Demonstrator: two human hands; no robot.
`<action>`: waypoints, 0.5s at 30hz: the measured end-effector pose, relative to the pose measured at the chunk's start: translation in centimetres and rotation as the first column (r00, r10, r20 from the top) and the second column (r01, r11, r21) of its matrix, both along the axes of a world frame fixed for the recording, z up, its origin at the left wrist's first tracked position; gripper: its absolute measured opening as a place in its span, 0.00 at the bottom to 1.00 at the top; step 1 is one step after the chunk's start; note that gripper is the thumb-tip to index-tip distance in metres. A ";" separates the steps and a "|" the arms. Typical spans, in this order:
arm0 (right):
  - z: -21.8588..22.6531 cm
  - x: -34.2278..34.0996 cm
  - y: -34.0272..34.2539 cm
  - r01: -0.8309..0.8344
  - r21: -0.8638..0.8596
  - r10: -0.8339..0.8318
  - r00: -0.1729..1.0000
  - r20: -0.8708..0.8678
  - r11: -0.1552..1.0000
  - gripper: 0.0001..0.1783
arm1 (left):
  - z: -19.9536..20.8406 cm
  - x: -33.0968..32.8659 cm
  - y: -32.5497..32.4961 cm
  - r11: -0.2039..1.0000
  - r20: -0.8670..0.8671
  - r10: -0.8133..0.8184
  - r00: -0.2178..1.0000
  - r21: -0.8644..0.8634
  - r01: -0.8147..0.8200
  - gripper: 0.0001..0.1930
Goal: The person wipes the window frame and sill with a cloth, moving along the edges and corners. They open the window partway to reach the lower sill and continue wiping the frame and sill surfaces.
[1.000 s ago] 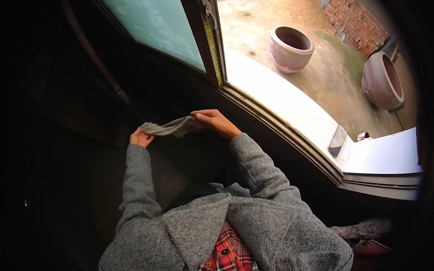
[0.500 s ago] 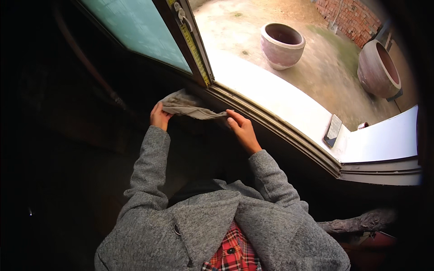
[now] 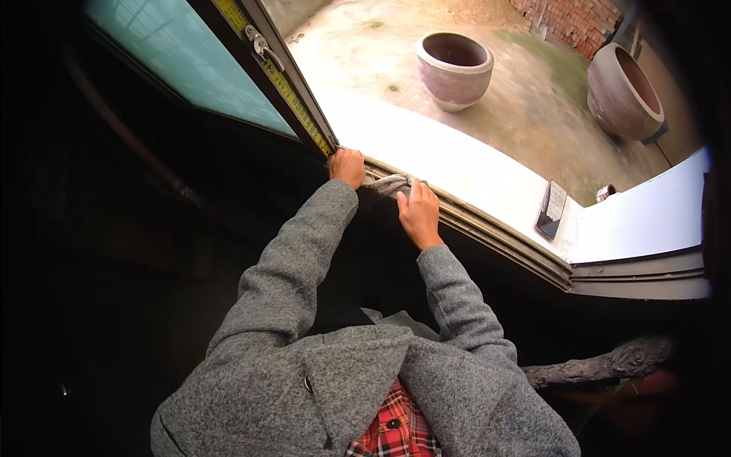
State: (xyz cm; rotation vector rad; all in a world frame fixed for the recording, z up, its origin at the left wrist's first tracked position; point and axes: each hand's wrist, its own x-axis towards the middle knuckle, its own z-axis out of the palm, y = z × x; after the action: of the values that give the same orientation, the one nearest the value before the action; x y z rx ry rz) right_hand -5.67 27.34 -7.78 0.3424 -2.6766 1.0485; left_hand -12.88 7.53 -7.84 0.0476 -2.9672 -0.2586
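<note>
A grey cloth (image 3: 390,183) lies bunched on the sliding window's bottom track (image 3: 472,219), stretched between my two hands. My left hand (image 3: 348,167) is closed on the cloth's left end, close to the foot of the dark sash frame (image 3: 285,90); its fingertips are hidden. Fingers bent over the other end, my right hand (image 3: 419,212) presses the cloth against the track. A silver latch (image 3: 263,49) and a yellow measuring-tape strip run along the upright sash frame above my left hand.
On the white sill lies a dark flat phone-like slab (image 3: 551,209). Outside stand two large clay pots, one upright (image 3: 455,72) and one tilted (image 3: 626,93), with a brick stack (image 3: 571,23) behind. A rough wooden branch (image 3: 601,365) is at my lower right.
Both hands have brought the cloth from in front of the window onto its bottom track. My left hand moved right and forward; the cloth is now bunched rather than spread.
</note>
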 end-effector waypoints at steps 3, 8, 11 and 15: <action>-0.4 -0.6 -1.2 0.021 0.152 -0.024 0.999 0.022 0.988 0.24 | -0.4 -0.2 1.4 0.998 -0.059 -0.062 0.996 -0.025 0.060 0.09; -1.5 -2.2 -3.5 0.011 0.042 -0.012 1.000 0.009 0.999 0.19 | 0.4 0.1 3.3 0.979 0.067 -0.092 0.994 0.187 0.078 0.14; -0.8 -2.5 -3.9 0.036 -0.089 -0.025 0.993 0.115 0.995 0.17 | 0.2 0.3 4.9 0.943 0.140 -0.162 0.977 0.314 0.112 0.15; 1.0 -2.1 -2.6 0.133 -0.371 -0.021 0.957 0.291 0.919 0.17 | 0.9 0.8 5.7 0.847 0.129 -0.189 0.973 0.522 0.096 0.15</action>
State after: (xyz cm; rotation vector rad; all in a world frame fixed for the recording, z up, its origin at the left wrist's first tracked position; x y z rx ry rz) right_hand -7.75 24.78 -6.81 0.0061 -2.5973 1.6712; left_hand -12.05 13.19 -6.96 -0.0937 -2.9770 -1.1191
